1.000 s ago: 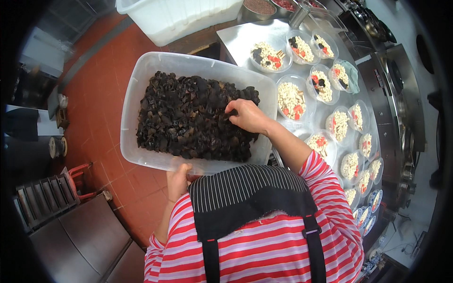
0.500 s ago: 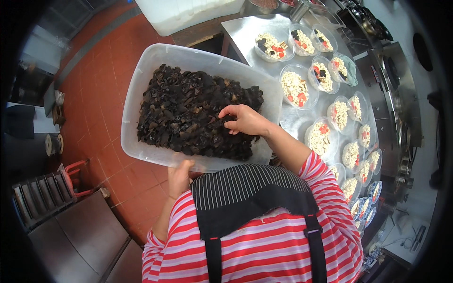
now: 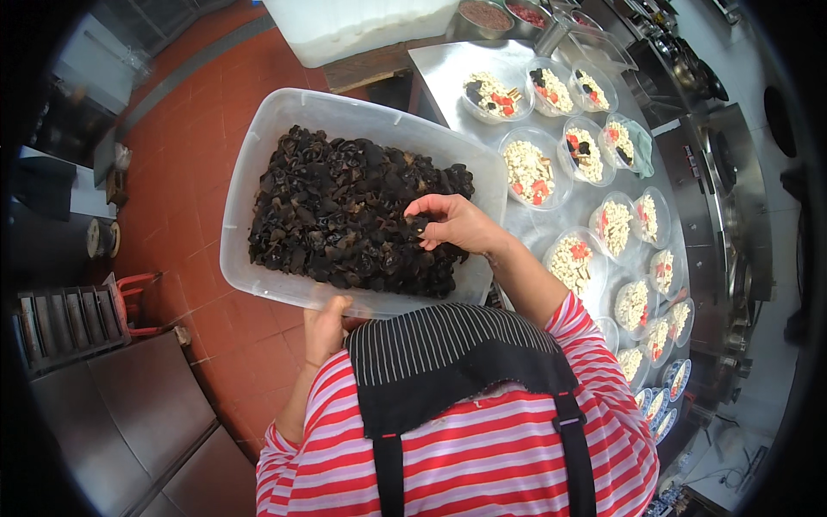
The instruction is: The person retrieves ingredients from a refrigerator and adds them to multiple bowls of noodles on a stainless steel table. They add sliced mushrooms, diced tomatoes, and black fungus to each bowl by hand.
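Observation:
A large translucent plastic tub (image 3: 238, 241) is held in front of me, heaped with dark pieces of black fungus (image 3: 345, 207). My left hand (image 3: 326, 329) grips the tub's near edge, thumb on the outer wall and the other fingers out of sight beneath. Over the right part of the heap, my right hand (image 3: 463, 226) has thumb and index finger curled together around a dark piece of the fungus. To the tub's right stand clear plastic bowls with pale and red food; in the upper bowl (image 3: 497, 95) a few black pieces also show.
The steel table (image 3: 448, 65) on the right bears many bowls, with blue-patterned bowls (image 3: 678, 379) at its lower end. A green cloth (image 3: 637, 146) hangs by the far bowls. Metal basins (image 3: 484, 17) and a white container (image 3: 357, 30) stand at the back. Red tiles (image 3: 228, 345) cover the floor.
My right thumb and index finger have closed on a piece of black fungus and lifted slightly. My left hand keeps its hold on the tub. The view has shifted a little.

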A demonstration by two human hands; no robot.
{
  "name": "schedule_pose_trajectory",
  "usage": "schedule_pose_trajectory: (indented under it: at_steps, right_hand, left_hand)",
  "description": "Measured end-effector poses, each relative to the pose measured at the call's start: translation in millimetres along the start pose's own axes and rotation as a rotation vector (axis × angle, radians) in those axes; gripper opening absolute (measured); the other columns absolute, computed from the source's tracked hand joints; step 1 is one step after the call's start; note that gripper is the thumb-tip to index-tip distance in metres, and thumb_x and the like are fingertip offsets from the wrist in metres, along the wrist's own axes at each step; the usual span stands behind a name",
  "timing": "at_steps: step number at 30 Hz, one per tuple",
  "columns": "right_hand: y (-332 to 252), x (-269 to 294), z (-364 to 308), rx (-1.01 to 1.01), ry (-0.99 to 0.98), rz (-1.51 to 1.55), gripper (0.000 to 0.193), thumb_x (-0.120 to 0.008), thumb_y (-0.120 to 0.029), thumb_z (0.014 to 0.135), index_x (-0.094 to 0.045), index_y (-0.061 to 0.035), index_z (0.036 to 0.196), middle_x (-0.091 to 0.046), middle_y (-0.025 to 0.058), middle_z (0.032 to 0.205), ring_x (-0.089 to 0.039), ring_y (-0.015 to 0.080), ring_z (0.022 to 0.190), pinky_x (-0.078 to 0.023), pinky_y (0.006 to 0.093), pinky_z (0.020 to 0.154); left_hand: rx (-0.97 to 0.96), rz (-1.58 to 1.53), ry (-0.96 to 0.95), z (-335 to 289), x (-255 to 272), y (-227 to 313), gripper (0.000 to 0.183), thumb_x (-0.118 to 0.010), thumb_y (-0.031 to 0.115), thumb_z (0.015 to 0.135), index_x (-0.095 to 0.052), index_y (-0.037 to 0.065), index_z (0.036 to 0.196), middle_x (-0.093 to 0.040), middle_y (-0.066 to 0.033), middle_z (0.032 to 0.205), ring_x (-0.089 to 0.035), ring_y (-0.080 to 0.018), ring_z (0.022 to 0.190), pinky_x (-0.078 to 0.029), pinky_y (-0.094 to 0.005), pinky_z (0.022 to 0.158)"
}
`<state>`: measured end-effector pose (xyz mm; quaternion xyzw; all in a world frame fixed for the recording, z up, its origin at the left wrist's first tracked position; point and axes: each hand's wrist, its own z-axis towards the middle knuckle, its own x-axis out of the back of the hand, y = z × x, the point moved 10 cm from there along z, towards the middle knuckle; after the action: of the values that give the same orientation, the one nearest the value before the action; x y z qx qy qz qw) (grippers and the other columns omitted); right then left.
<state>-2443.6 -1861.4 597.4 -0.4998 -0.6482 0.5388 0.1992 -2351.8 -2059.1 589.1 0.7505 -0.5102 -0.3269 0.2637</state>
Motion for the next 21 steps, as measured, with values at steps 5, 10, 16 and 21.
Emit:
schedule_pose_trajectory:
  at_steps: [5,10,16,21]
  right_hand:
    - [-11.7,35.1,-67.4,0.013,0.003,0.077,0.030,-0.054,0.003,0.075,-0.055,-0.0044,0.104,-0.058,0.0027,0.083,-0.059,0.0088,0.069,-0.051,0.0210,0.063]
    - [-22.7,20.6,-29.8,0.099,-0.004,0.149,0.031,-0.053,0.004,0.075,-0.055,-0.0044,0.104,-0.058,0.0015,0.085,-0.058,0.0082,0.069,-0.051,0.0210,0.063]
    - [-25.6,-12.7,44.2,0.203,0.049,0.055,0.030,-0.054,0.005,0.075,-0.054,-0.0039,0.104,-0.057,0.0003,0.089,-0.056,0.0069,0.072,-0.049,0.0213,0.065]
    - [-46.5,6.9,-13.5,0.295,0.093,-0.028,0.027,-0.055,0.004,0.078,-0.053,-0.0038,0.104,-0.056,0.0007,0.091,-0.056,0.0077,0.076,-0.048,0.0216,0.068]
  left_hand:
    - [-0.028,0.000,0.052,-44.8,-46.2,-22.0,0.029,-0.051,0.005,0.073,-0.044,-0.001,0.101,-0.051,-0.0120,0.085,-0.059,-0.0223,0.068,-0.054,-0.0324,0.052]
    - [-0.045,0.017,0.089,-16.3,-14.3,2.3,0.028,-0.052,0.005,0.073,-0.044,-0.002,0.099,-0.051,-0.0122,0.085,-0.059,-0.0220,0.068,-0.055,-0.0325,0.053]
    - [-0.045,-0.036,0.068,45.4,50.6,30.4,0.021,-0.051,0.003,0.073,-0.047,-0.002,0.093,-0.052,-0.0110,0.080,-0.059,-0.0208,0.066,-0.055,-0.0330,0.054]
    - [-0.020,-0.048,0.082,14.9,19.1,7.7,0.020,-0.051,0.003,0.073,-0.047,-0.002,0.092,-0.052,-0.0109,0.079,-0.059,-0.0212,0.065,-0.055,-0.0333,0.054]
